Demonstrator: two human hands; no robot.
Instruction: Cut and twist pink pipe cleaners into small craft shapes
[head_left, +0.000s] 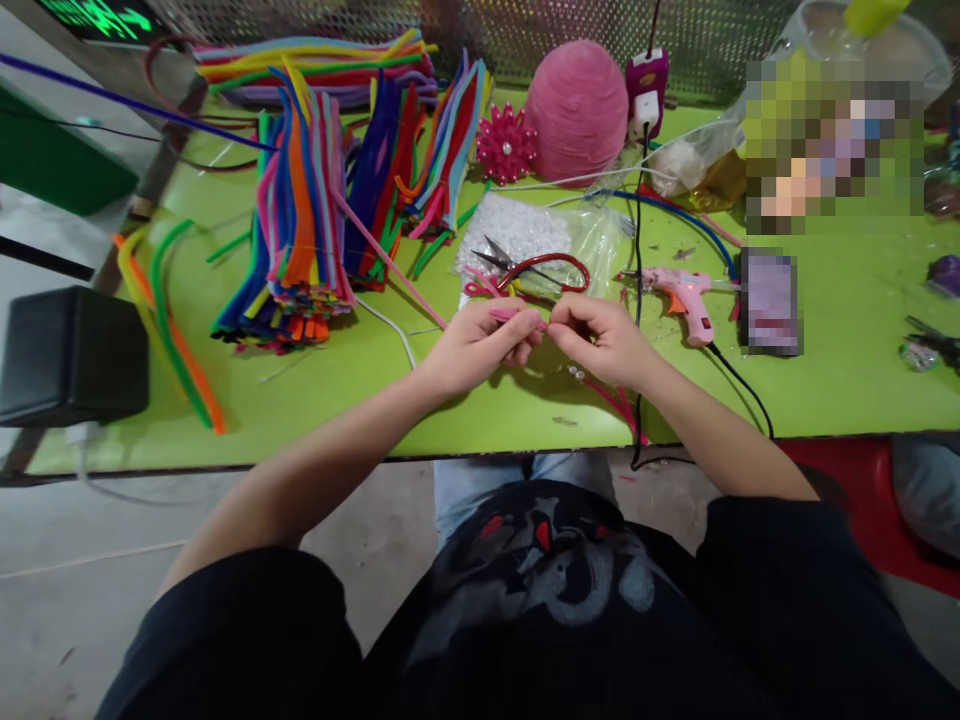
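The pink fuzzy stems (516, 316) were found between the two hands, above the front part of the green table (862, 385), just in front of the scissors (534, 262). The left hand (484, 345) was closed around them. The right hand (600, 340) had its thumb and index finger pinched narrow at their right end; its other fingers were curled.

White pearl beads (576, 373) lay just beside the right hand. The scissors, with red handles, rested with their blades on a clear bag of white beads (517, 230). To the right lay a pink glue gun (686, 297), its nozzle pointing left, close to a blurred rectangular item (771, 300). Behind the bag stood a pink dome (577, 115), with a pink flower (507, 148) beside it. Bundled coloured stems (300, 200) occupied the left side, and a black box (75, 355) was noted at the far left.
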